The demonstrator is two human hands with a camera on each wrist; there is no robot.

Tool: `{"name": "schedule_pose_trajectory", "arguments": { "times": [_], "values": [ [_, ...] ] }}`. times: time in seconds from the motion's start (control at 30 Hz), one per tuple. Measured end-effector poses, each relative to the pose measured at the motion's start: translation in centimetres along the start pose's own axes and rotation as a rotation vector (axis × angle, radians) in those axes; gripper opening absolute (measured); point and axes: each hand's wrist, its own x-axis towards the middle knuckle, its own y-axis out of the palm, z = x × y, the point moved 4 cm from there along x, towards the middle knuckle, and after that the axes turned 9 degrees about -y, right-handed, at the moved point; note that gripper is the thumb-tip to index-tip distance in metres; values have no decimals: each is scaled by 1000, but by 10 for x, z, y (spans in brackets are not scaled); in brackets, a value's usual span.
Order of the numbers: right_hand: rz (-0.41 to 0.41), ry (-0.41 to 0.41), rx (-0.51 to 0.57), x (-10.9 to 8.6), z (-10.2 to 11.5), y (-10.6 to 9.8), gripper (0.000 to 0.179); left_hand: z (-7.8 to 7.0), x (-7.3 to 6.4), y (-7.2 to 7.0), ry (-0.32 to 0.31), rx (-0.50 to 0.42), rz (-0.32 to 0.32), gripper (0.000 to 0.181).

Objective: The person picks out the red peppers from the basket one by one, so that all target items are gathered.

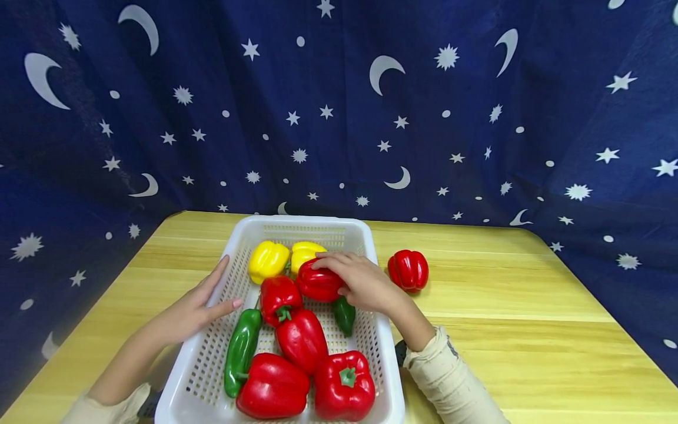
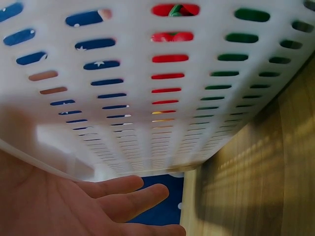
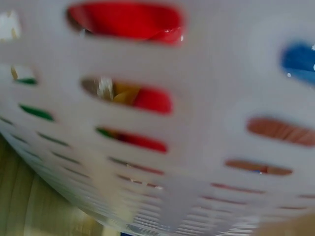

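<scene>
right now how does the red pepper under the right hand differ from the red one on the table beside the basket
The held red pepper is in the grip of the right hand; the loose red pepper is untouched.

The held red pepper is inside the white basket; the loose red pepper sits outside, on the table.

Both are glossy red with grooved sides.

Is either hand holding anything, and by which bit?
The right hand holds a red pepper by its right side, fingers over the top; the left hand just rests against the white basket.
</scene>
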Motion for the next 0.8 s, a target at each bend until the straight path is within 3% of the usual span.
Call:
{"name": "schedule_pose_trajectory", "arguments": {
  "times": [0.27,0.5,0.67,0.8],
  "values": [
    [-41,-35,-19,-2,-1,0,59,0,-1,0,-19,1,-4,88],
    [-24,-38,-65,-1,-1,0,51,-1,0,0,-13,10,-7,88],
    [40,11,-60,-1,-1,4,42,-1,0,0,-7,5,-2,88],
    [58,58,-43,-1,0,6,51,-1,-1,0,0,3,0,89]
  ]
}}
